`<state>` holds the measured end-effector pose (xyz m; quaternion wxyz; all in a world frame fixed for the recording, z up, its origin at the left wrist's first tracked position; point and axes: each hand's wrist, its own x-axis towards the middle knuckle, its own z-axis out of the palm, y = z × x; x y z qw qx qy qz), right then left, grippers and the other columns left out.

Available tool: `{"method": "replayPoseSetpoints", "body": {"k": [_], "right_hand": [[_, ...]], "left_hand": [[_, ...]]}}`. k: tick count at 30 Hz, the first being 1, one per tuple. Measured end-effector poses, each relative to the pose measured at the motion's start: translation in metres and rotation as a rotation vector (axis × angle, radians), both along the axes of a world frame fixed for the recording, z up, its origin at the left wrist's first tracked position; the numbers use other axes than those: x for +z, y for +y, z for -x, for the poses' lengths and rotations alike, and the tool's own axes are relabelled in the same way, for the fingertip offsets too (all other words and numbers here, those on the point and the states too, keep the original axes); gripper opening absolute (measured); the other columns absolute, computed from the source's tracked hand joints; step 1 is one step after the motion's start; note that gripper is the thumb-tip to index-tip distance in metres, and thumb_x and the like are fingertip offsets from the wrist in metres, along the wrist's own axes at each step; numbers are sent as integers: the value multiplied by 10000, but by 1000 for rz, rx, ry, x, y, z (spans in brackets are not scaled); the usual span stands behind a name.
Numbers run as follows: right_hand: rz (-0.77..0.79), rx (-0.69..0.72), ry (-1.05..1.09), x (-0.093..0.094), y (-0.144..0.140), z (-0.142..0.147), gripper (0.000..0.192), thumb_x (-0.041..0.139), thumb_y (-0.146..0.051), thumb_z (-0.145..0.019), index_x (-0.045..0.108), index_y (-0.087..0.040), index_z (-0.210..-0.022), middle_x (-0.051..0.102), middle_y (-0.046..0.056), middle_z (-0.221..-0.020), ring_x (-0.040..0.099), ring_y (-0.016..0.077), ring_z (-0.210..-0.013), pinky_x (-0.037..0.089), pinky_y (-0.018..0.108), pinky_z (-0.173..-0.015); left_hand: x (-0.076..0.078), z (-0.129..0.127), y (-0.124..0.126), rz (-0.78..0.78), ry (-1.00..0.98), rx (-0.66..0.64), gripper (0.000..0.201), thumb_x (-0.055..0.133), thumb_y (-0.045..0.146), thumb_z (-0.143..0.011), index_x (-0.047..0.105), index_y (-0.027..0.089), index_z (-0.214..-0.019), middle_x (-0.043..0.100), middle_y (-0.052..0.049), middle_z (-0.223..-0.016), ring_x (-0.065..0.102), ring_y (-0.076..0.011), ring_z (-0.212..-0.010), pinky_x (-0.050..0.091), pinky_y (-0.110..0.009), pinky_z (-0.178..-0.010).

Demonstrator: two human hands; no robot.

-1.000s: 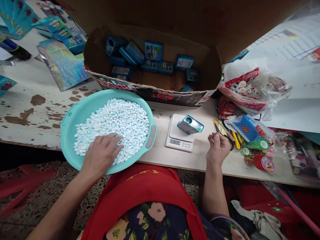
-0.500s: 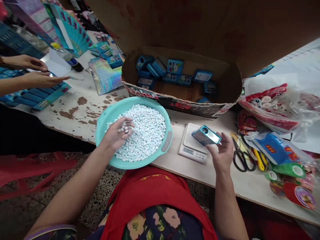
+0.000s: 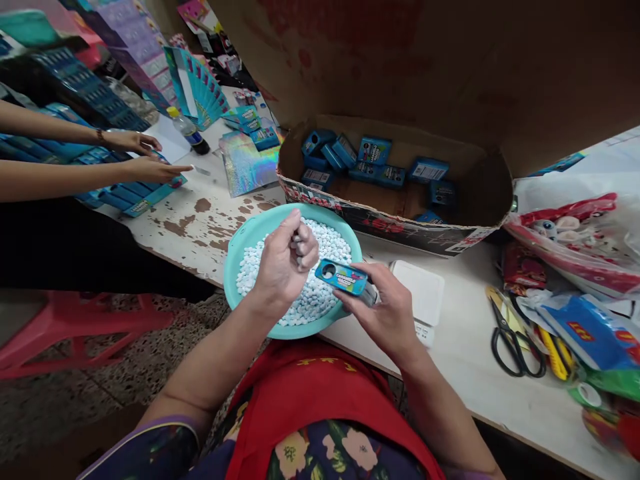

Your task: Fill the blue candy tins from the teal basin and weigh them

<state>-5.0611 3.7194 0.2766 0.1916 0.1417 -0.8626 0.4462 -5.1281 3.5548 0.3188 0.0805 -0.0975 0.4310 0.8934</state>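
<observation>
My right hand (image 3: pixel 383 307) grips a small blue candy tin (image 3: pixel 345 277), its printed top with a round hole tilted toward me above the bowl's right side. Beside the hole, my left hand (image 3: pixel 287 260) is curled into a fist over the bowl; its fingers hide most of what is in it, a few of the small white candies picked up before. Below both hands, a turquoise bowl (image 3: pixel 233 267) holds a heap of small white and pale-blue candies (image 3: pixel 327 240). The white kitchen scale (image 3: pixel 419 290) lies to the right, partly behind my right hand, with nothing on its plate.
A cardboard box (image 3: pixel 400 230) behind the bowl holds several blue tins (image 3: pixel 374 151). Scissors (image 3: pixel 515 340), a yellow cutter (image 3: pixel 559 353) and plastic bags (image 3: pixel 575 247) lie at right. On the left, a co-worker's hands (image 3: pixel 145 163) are over tins near a bottle (image 3: pixel 189 130).
My right hand has brought the tin from over the scale leftward to the bowl. My left hand has lifted from the candies and closed, moving beside the tin. The view has shifted left.
</observation>
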Motion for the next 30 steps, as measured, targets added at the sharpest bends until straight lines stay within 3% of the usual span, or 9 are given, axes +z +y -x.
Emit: {"method": "replayPoseSetpoints", "body": {"k": [4, 8, 17, 25, 30], "right_hand": [[-21, -20, -5, -9, -18, 9, 342, 738, -385, -796, 613, -228, -1074, 707, 51, -974, 672, 207, -885, 530, 329, -774], [-8, -31, -21, -12, -23, 11, 328, 741, -383, -790, 621, -233, -1056, 710, 47, -995, 676, 214, -914, 530, 332, -803], [-1, -41, -114, -13, -31, 15, 351, 739, -411, -782, 642, -216, -1057, 712, 52, -996, 670, 219, -932, 520, 328, -823], [7, -58, -111, -16, -35, 21, 363, 745, -417, -770, 651, -221, -1061, 713, 51, -987, 673, 218, -932, 521, 325, -813], [46, -44, -80, -18, -36, 22, 363, 753, -403, -768, 648, -225, -1067, 716, 50, -1001, 668, 212, -946, 516, 325, -842]], "left_hand": [[-2, -1, 8, 75, 99, 84, 236, 673, 322, -772, 512, 173, -687, 495, 40, -589, 519, -71, -498, 412, -189, -469], [-11, -1, 9, 101, 159, 135, 232, 698, 287, -753, 495, 179, -720, 529, 41, -639, 588, -97, -592, 476, -215, -570], [-14, 7, 4, 92, 169, 158, 245, 711, 329, -736, 521, 202, -825, 539, 51, -637, 586, -109, -584, 490, -233, -578], [-12, 8, -1, 132, 173, 121, 235, 644, 406, -768, 560, 187, -773, 523, 30, -642, 572, -111, -563, 481, -243, -571], [-14, 10, 4, 249, 233, 145, 242, 684, 351, -796, 531, 185, -710, 493, 36, -605, 476, -71, -496, 367, -193, -466]]}}
